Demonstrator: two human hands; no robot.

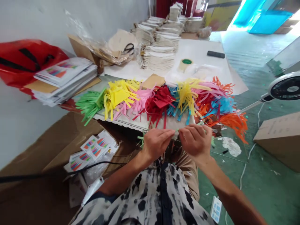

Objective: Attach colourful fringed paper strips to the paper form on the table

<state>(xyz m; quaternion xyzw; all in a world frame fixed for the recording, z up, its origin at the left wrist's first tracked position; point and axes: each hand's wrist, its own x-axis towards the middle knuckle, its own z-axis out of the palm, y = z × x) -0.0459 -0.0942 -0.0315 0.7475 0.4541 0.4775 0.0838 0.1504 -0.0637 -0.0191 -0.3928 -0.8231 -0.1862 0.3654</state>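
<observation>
My left hand (156,142) and my right hand (195,140) meet just below the table's front edge, fingers pinched together on a thin light-green paper strip (177,131) stretched between them. Bits of green fringe (141,139) stick out behind my left hand. Along the edge above them lies a row of cut paper fringes: green (90,103), yellow (118,95), pink (138,104), red (159,103), blue (222,105) and orange (234,122).
A stack of printed sheets (64,78) and a red bag (23,61) lie at left. Tape roll (185,64), scissors (128,47), a black phone (216,54) and piles of paper bags (159,54) sit further back. A fan (284,87) and a cardboard box (278,137) stand at right.
</observation>
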